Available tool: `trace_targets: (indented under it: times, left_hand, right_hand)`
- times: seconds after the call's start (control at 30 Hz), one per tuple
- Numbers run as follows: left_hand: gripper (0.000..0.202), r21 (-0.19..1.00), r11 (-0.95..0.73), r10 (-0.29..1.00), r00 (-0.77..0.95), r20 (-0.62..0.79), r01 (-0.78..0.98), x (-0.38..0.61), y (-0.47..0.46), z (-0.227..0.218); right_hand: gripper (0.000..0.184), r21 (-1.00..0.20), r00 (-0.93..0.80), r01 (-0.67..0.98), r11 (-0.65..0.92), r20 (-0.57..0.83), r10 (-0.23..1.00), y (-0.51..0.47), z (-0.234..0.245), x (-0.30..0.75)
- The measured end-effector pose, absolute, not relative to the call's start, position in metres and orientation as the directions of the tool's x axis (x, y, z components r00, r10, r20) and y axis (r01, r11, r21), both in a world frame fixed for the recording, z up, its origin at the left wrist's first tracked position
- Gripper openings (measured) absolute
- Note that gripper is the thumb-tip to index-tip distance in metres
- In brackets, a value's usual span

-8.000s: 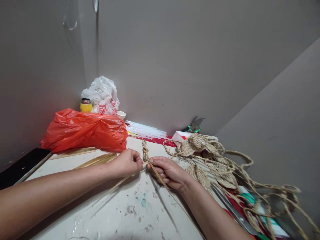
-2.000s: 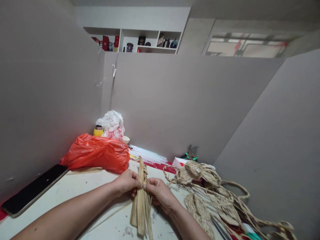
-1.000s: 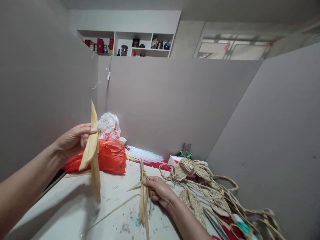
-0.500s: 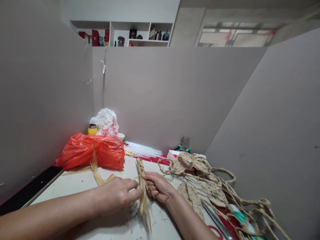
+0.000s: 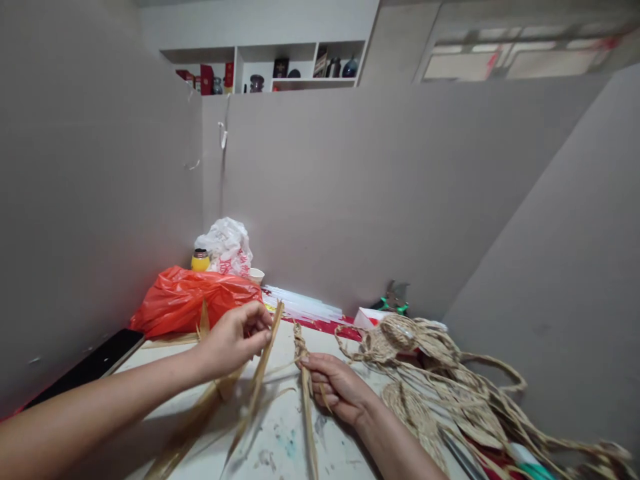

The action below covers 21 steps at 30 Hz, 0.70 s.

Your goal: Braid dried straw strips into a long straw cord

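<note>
My left hand [image 5: 239, 339] is closed on a dry straw-coloured leaf strip [image 5: 261, 373], which it holds slanting above the table. Close by on the right, my right hand [image 5: 336, 387] pinches a short braid [image 5: 300, 341] of the same dry fibre near its lower end. From that braid a long loose strand [image 5: 309, 427] hangs toward me, and a thin strand runs across to the left. More dry husk strips [image 5: 185, 437] lie under my left forearm. The fingertips of my right hand partly hide the braid's working end.
Coiled braided cords [image 5: 415, 360] pile up on the right, beside pliers with green grips [image 5: 395, 303] and scissors [image 5: 460, 453]. An orange plastic bag [image 5: 195, 300], a yellow jar [image 5: 200, 261] and white sticks [image 5: 303, 305] stand at the back. A dark flat device [image 5: 95, 367] lies left. Grey panels [image 5: 340, 187] enclose the table.
My left hand has moved up and away from the braid, drawing a leaf strip apart to the left. My right hand still pinches the braid. The view has shifted slightly left.
</note>
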<state>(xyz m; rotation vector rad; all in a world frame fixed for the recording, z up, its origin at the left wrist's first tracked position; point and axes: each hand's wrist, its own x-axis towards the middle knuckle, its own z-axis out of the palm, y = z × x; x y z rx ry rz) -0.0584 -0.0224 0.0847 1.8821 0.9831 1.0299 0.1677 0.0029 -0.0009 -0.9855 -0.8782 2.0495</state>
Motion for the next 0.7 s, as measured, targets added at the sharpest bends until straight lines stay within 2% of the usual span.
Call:
trace_targets:
  times: [0.1, 0.2, 0.37, 0.47, 0.53, 0.6, 0.63, 0.7]
  left_hand:
    - [0.030, 0.976, -0.125, 0.929, 0.366, 0.051, 0.180, -0.073, -0.018, 0.092]
    - [0.036, 0.984, 0.015, 0.923, 0.376, -0.082, 0.177, -0.079, -0.014, 0.084]
    - [0.045, 0.980, 0.051, 0.909, 0.397, -0.126, 0.193, -0.073, -0.004, 0.062]
    - [0.049, 0.956, 0.032, 0.912, 0.383, -0.148, 0.291, -0.075, 0.004, 0.059]
    - [0.045, 0.920, -0.003, 0.912, 0.379, -0.159, 0.392, -0.080, 0.008, 0.060]
    - [0.030, 0.815, -0.113, 0.917, 0.376, -0.135, 0.569, -0.086, 0.009, 0.062]
    - [0.022, 0.707, -0.192, 0.926, 0.365, -0.100, 0.681, -0.088, 0.008, 0.062]
    - [0.012, 0.397, -0.306, 0.947, 0.318, 0.036, 0.865, -0.089, 0.004, 0.062]
  right_hand:
    - [0.039, -0.797, -0.459, -0.284, -0.532, -0.374, 0.806, 0.003, -0.003, 0.167]
    - [0.039, -0.802, -0.465, -0.275, -0.530, -0.371, 0.804, 0.002, -0.003, 0.166]
    - [0.039, -0.804, -0.478, -0.275, -0.527, -0.361, 0.801, 0.000, 0.003, 0.165]
    - [0.037, -0.801, -0.477, -0.270, -0.534, -0.370, 0.797, 0.001, 0.003, 0.166]
    - [0.037, -0.803, -0.466, -0.274, -0.530, -0.371, 0.803, 0.002, 0.002, 0.167]
    - [0.038, -0.803, -0.467, -0.283, -0.525, -0.363, 0.807, 0.002, 0.002, 0.168]
    - [0.038, -0.801, -0.472, -0.288, -0.525, -0.358, 0.806, 0.002, 0.002, 0.168]
    - [0.038, -0.795, -0.484, -0.294, -0.531, -0.355, 0.800, 0.002, 0.003, 0.168]
